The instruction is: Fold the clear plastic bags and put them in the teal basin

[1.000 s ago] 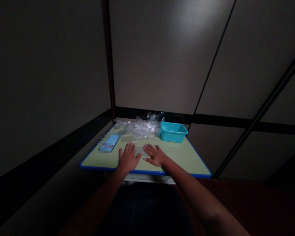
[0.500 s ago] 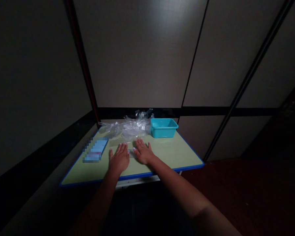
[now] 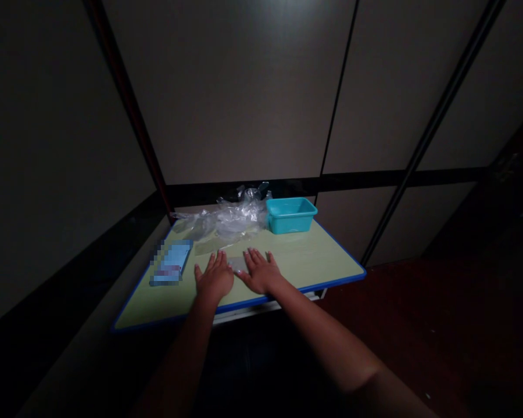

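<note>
Both palms rest face down near the front of a pale yellow-green table (image 3: pixel 318 261) with a blue edge. My left hand (image 3: pixel 215 280) lies flat with its fingers spread. Just to its right, my right hand (image 3: pixel 261 274) is spread out too, its thumb pointing toward the left hand. Between the two lies a small, flat, translucent piece (image 3: pixel 238 265), perhaps plastic, which the hands partly cover. Beyond the fingertips is a crumpled heap of clear plastic bags (image 3: pixel 239 217). A flat clear sheet (image 3: pixel 209 246) stretches from the heap toward my left fingers.
A turquoise plastic basket (image 3: pixel 291 222) stands at the back right of the table, beside the bags. At the left edge lies a phone-like flat device (image 3: pixel 174 258), partly blurred out. Panelled walls (image 3: pixel 244 116) rise behind and to the left.
The view has shifted and tilted slightly. My right hand has slid a little to the right, widening the gap from my left hand. The basket and bags stay put.
</note>
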`<state>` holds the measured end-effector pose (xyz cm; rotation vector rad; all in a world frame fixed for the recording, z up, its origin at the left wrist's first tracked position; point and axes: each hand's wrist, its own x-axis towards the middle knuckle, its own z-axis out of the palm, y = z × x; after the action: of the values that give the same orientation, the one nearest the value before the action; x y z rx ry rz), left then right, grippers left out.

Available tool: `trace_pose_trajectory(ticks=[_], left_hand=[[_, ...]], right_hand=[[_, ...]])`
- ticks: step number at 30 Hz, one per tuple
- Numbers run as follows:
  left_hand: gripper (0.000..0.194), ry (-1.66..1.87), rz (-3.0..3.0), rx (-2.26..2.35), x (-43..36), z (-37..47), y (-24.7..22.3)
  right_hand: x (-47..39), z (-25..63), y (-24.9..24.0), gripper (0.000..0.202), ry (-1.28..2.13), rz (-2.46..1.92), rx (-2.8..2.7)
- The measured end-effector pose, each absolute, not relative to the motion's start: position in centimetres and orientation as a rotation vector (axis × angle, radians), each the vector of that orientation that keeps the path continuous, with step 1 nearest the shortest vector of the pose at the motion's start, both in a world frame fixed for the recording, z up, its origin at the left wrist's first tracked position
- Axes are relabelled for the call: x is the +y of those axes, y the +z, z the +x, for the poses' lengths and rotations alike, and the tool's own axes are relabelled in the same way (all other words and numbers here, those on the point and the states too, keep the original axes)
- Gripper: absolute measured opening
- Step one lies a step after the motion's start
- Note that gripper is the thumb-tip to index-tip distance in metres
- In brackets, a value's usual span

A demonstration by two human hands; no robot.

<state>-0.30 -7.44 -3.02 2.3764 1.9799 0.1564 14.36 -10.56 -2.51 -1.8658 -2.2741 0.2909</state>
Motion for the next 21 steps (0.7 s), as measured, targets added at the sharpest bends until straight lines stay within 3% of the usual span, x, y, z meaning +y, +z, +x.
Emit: trace_pose_trajectory(ticks=[6, 10, 15, 21], left_hand=[[0.055, 0.262, 2.361, 2.028, -8.2, -0.4, -2.8], [0.054, 0.44, 2.707, 1.724, -8.6, -0.6, -3.0], [0.051, 0.268, 2.775, 1.445, -8.3, -1.0, -3.1], [0.053, 0.36, 2.806, 1.352, -8.2, -0.8, -2.8]], right_hand=[[-11.4, 14.9, -2.5, 0.085, 0.269, -1.967, -2.215], [-11.1, 14.9, -2.8, 0.084, 0.255, -1.986, -2.227], [-11.1, 15.0, -2.6, 0.085, 0.253, -1.998, -2.256], [-11.2, 15.0, -1.9, 0.084, 0.283, -2.025, -2.283]])
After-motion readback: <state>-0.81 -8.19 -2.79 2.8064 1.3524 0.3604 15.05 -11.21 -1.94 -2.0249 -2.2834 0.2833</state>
